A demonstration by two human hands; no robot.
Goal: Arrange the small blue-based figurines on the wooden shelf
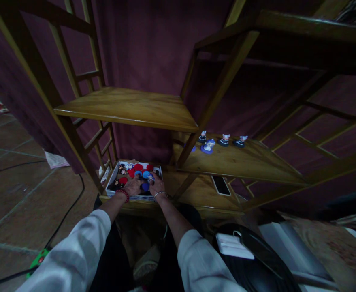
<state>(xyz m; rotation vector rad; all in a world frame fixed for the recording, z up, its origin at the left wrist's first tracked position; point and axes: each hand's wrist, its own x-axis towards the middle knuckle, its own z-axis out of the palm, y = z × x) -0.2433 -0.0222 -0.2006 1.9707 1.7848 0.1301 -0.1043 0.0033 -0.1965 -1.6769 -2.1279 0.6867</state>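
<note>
A shallow white box (112,181) on the low shelf holds several small figurines with red, blue and dark round bases. My left hand (133,187), with a red bead bracelet, reaches over its front wall. Its fingers stretch forward among the figurines, near a light-blue round base (138,173). At the right end of the box is my right hand (156,185), wearing a silver bangle. Its fingers close around a small blue-and-white figurine (150,177); the fingertips are partly hidden. A dark-blue base (145,186) lies between the two hands.
On the middle shelf (244,164) to the right stand several figurines, among them a purple-haired one (208,146). A phone (221,185) lies on the lower shelf. Slanted wooden posts divide the rack. A white device (235,245) rests on a black seat at right.
</note>
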